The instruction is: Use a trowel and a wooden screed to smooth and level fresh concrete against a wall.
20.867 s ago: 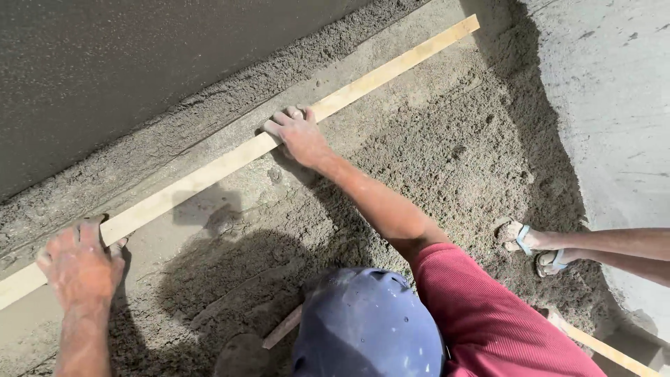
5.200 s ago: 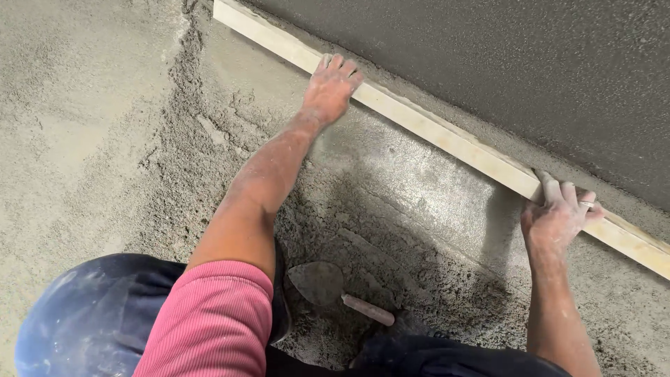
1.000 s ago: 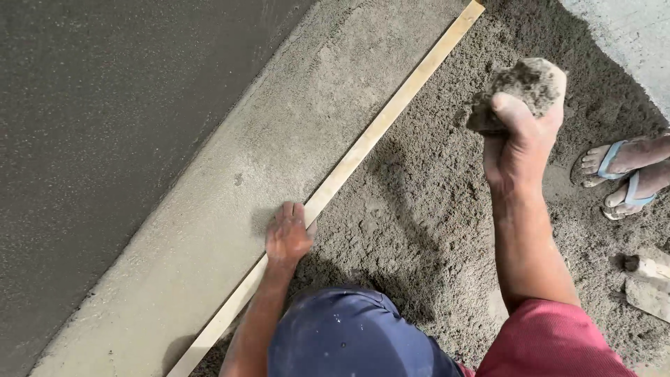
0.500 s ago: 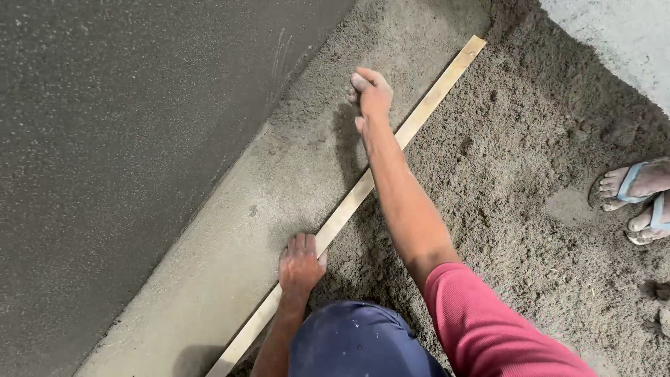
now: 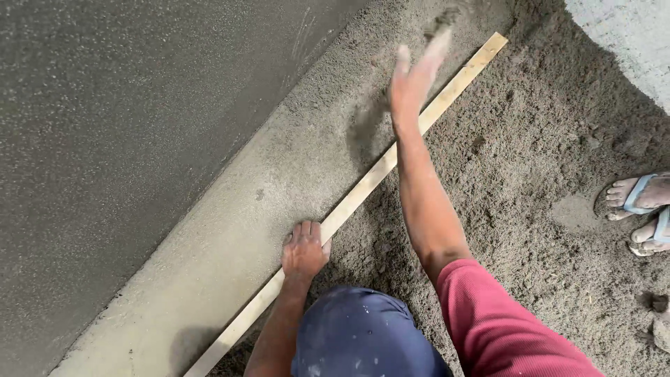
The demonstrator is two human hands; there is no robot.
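Nearest to me was the worker's blue cap [image 5: 363, 335], speckled with pale spots, and beside it the pink sleeve [image 5: 502, 328] of the right arm. Just ahead of the cap the left hand [image 5: 304, 250] lay flat, palm down, pressing on the long wooden straightedge [image 5: 363, 188] rather than closing around it; the fingers rested across the near part of the board, their tips reaching onto the smoothed side. From under that hand the board ran away on a slant, its far end lying near the top of the scene and its near end passing out of sight at the bottom. It was a pale, narrow, straight strip of timber, clean along its top face. To the left of the hand lay a smooth, lighter band of levelled mortar [image 5: 230, 237], and beyond that a dark, finely grained finished surface [image 5: 125, 126]. To the right of the hand was rough, loose, damp sand mix [image 5: 530, 174], lumpy and uneven. Farther out, past the left hand along the board, the right hand [image 5: 412, 77] was lifted above the straightedge, fingers spread open and blurred, holding nothing firm, with a puff of loose mix [image 5: 443, 21] at its fingertips. Off to the far right, another person's feet in blue sandals [image 5: 642, 209] stood on the rough mix.
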